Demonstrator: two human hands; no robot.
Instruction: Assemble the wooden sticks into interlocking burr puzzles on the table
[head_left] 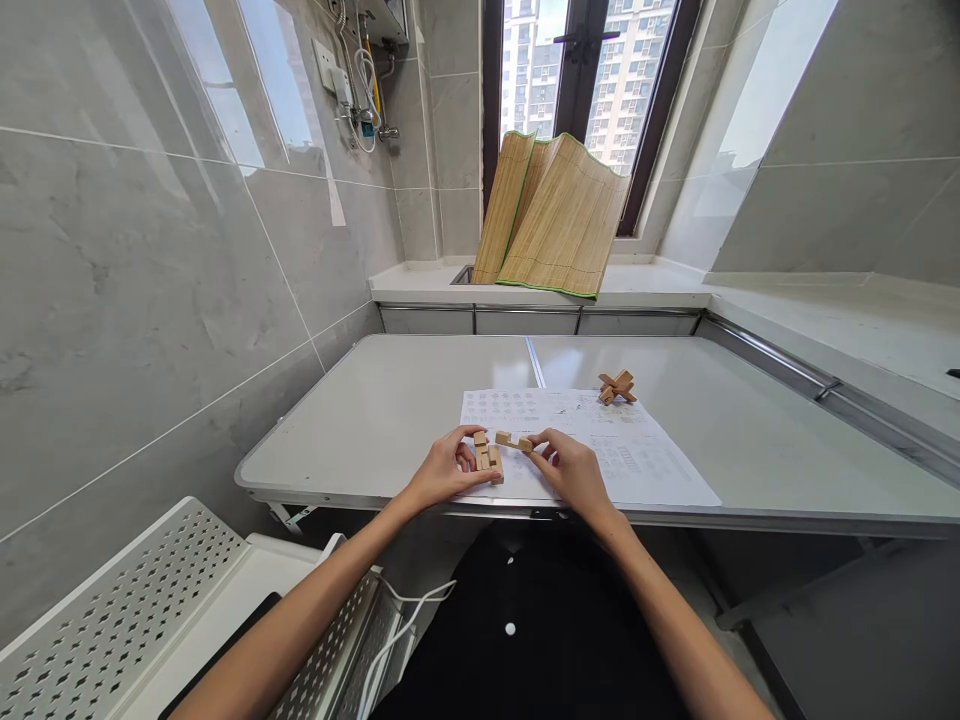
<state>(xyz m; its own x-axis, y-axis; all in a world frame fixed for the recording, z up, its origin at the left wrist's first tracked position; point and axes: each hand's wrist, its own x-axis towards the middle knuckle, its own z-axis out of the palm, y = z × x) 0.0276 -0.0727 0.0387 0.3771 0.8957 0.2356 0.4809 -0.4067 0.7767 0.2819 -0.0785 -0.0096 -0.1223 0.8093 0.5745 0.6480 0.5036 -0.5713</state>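
My left hand (446,468) is closed round a small cluster of joined wooden puzzle bars (488,458), held just above a printed instruction sheet (637,450). Pinched in the fingertips of my right hand (571,465) is a single notched wooden bar (512,440), which lies level and points toward the cluster, close to its top. Both hands hover near the front edge of the white table (390,410). An assembled wooden cross puzzle (616,387) rests at the far corner of the sheet, beyond my right hand.
A rolled bamboo mat (551,215) leans against the window on the back ledge. Grey tiled wall stands on the left. A white perforated rack (135,600) with a white cable sits low at my left. A counter runs along the right.
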